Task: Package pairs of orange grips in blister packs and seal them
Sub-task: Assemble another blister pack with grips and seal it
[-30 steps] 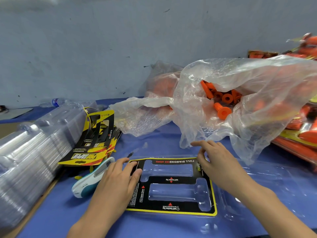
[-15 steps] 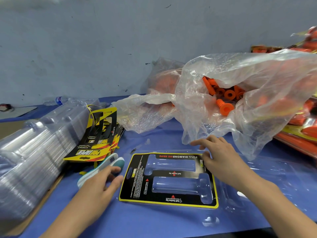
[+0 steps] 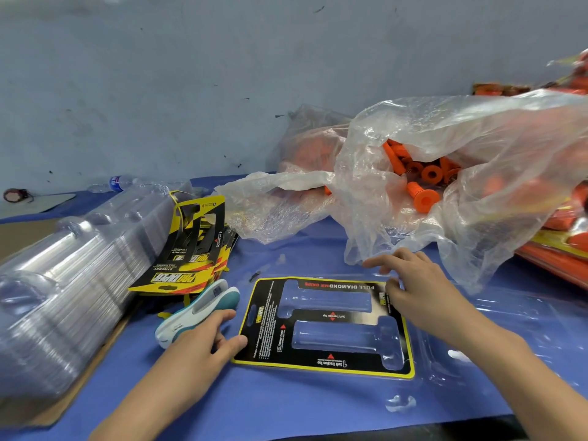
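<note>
Blister pack (image 3: 324, 327): it lies flat on the blue table cover (image 3: 286, 405), in the middle, between the two hands. It has a black card with a yellow edge. Two long clear pockets show through the card, and there is no grip in them.
Clear lid half (image 3: 515, 326): see-through plastic lies flat just right of the card, partly under the right arm.
Left hand (image 3: 197, 348): it rests beside the pack's left edge. The fingers are nearly straight and close together. They touch the side of the stapler (image 3: 197, 308). The thumb tip touches the card's left edge.
Right hand (image 3: 423, 291): it rests on the card's far right corner. The fingers are spread out and flat, and pinch nothing. The pointing finger reaches left, near the bottom edge of the bag.
Stapler: white and teal, lying on the table cover just left of the pack.
Orange grips (image 3: 423, 186): a heap of them sits inside the big clear plastic bag (image 3: 496, 160), behind the pack. The bag's mouth is open.
Loose cards (image 3: 191, 249): a messy yellow and black pile, behind the stapler.
Clear shells (image 3: 63, 281): a big stack on its side at the far left.
Water bottle (image 3: 117, 183): lying by the wall, behind the shells.
Filled packs (image 3: 566, 246): orange ones piled at the right edge.
</note>
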`<state>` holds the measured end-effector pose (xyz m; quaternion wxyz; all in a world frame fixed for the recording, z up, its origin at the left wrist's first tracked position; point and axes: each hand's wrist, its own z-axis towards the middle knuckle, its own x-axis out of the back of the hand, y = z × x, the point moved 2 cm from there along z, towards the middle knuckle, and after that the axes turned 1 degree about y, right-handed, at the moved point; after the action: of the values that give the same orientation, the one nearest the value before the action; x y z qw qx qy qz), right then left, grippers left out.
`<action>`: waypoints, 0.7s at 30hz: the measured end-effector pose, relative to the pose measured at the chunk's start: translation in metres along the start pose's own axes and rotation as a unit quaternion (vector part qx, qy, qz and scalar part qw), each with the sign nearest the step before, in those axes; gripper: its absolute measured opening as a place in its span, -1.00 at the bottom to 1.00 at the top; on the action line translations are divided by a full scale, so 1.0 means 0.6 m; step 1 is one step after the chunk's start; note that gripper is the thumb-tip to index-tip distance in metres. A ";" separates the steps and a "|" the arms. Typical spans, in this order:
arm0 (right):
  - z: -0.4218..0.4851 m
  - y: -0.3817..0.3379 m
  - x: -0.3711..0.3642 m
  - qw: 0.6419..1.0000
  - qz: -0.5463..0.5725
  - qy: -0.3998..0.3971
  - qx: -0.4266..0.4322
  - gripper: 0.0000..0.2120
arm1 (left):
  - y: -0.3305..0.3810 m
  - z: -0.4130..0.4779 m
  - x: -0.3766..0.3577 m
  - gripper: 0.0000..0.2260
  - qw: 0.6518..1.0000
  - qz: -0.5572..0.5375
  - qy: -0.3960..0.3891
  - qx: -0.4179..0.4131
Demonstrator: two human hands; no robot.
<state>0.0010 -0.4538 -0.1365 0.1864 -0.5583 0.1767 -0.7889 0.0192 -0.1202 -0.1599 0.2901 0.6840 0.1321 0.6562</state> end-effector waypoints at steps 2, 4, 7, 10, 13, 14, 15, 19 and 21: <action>0.004 -0.002 0.005 1.000 0.016 -0.016 -0.006 -0.52 | 0.002 0.002 0.003 -0.68 1.000 0.011 0.008 0.009; 0.008 -0.002 0.013 0.998 0.037 -0.037 -0.016 -0.51 | 0.011 0.003 0.004 -0.63 0.997 0.053 0.060 -0.007; 0.010 0.002 0.020 0.996 0.054 -0.062 -0.027 -0.51 | 0.076 -0.006 -0.005 -0.63 0.977 0.056 0.150 -0.139; 0.012 0.003 0.020 0.996 0.050 -0.071 -0.028 -0.53 | 0.161 -0.026 -0.047 -0.66 0.934 0.085 0.138 -0.318; 0.014 0.004 0.020 0.996 0.048 -0.067 -0.023 -0.54 | 0.210 -0.033 -0.097 -0.64 0.883 0.149 0.098 -0.434; 0.014 0.004 0.019 0.996 0.049 -0.067 -0.023 -0.55 | 0.220 -0.033 -0.108 -0.63 0.877 0.158 0.080 -0.447; 0.014 0.005 0.020 0.996 0.049 -0.065 -0.023 -0.55 | 0.228 -0.031 -0.117 -0.62 0.872 0.165 0.067 -0.455; 0.014 0.006 0.019 0.997 0.049 -0.061 -0.022 -0.56 | 0.241 -0.030 -0.139 -0.67 0.857 0.182 0.036 -0.481; 0.013 0.006 0.021 0.996 0.051 -0.064 -0.022 -0.56 | 0.243 -0.030 -0.143 -0.72 0.854 0.182 0.034 -0.487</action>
<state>0.0047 -0.4634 -0.1257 0.2248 -0.6017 0.2105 -0.7370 -0.0362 -0.2806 -0.1479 0.4563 0.4445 -0.3215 0.7006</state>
